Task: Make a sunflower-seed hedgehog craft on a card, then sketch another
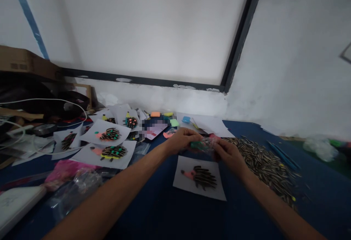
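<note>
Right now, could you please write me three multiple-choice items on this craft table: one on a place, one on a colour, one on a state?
1. Where does the heap of sunflower seeds lie?
A. right of the hedgehog card
B. on the cardboard box
C. left of the finished cards

2. What colour is the tabletop?
A. white
B. dark blue
C. red

3. What are the left hand and right hand doing?
A. resting flat on the table
B. both holding a small clear bag with green in it above the card
C. holding scissors

Answers: 1 A, the seeds spread right of the card; 2 B, blue shows all around the papers; 3 B, both hands pinch the bag.
</note>
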{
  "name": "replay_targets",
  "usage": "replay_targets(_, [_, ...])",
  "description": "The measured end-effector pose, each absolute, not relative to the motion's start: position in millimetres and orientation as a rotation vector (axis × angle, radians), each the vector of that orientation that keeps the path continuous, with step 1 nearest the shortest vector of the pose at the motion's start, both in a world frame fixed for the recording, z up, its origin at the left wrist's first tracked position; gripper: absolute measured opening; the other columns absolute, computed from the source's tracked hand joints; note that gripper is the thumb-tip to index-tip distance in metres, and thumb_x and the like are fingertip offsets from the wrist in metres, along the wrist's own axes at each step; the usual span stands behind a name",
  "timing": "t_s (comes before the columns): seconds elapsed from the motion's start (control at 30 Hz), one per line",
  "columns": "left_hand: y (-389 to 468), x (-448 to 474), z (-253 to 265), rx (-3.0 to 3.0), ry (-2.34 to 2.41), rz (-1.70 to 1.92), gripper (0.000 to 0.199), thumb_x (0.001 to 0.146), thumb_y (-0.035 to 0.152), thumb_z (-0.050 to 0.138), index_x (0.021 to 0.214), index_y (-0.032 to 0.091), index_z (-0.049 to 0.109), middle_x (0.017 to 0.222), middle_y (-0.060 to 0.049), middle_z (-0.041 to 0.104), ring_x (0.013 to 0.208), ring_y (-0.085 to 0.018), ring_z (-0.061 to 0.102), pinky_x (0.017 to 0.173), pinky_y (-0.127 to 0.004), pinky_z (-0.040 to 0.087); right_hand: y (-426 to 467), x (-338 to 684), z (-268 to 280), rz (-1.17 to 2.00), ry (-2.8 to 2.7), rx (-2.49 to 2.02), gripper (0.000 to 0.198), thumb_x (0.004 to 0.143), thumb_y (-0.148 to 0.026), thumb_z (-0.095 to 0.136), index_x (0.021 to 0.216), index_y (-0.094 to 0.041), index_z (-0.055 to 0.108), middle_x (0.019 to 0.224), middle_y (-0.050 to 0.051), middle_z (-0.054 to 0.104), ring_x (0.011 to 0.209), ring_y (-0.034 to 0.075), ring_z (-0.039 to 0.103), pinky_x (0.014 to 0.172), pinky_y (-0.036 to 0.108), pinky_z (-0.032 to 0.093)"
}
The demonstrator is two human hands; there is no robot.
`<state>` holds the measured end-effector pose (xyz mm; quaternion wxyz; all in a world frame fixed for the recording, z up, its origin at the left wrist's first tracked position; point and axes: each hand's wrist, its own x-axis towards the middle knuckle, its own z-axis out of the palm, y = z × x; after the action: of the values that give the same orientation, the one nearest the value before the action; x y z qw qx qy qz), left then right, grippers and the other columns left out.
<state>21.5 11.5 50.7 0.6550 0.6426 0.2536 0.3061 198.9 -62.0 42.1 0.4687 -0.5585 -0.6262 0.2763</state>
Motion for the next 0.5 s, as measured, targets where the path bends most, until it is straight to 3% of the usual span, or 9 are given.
replay_targets(0.17, [9.3,21.8,53.4,1.448,0.664,0.735,0.034,0.075,0.042,0.068,0.076,0.009,0.063,0.066,-0.005,0.064,0.054,-0.016,0.064,0.048,-0.025,0.051,-64.7,194.4,43.2,0.681,-1.558,-1.339,0.028,0.074,-0.046,0.057,0.061,-0.021,0.052,0.047,-0.004,0.052,0.043,0.011,0.047,0.045,0.024,0.039])
replay_targets(0.37, [6.7,20.0,56.8,1.427,0.695,0.750,0.055,0.073,0.064,0.062,0.073,0.008,0.062,0.064,-0.007,0.065,0.055,-0.017,0.064,0.048,-0.026,0.051,-63.8,192.9,40.0,0.747,-1.595,-1.311,0.031,0.075,-0.049,0.057,0.064,-0.021,0.054,0.047,-0.002,0.057,0.042,0.012,0.050,0.043,0.024,0.041])
replay_targets(0.5, [6.6,20.0,58.6,1.435,0.716,0.653,0.050,0.071,0.059,0.067,0.073,0.009,0.063,0.054,-0.003,0.061,0.052,-0.016,0.062,0.049,-0.025,0.049,-58.8,202.2,37.8,0.710,-1.556,-1.310,0.034,0.076,-0.052,0.056,0.060,-0.022,0.050,0.045,-0.004,0.052,0.041,0.011,0.049,0.042,0.024,0.040])
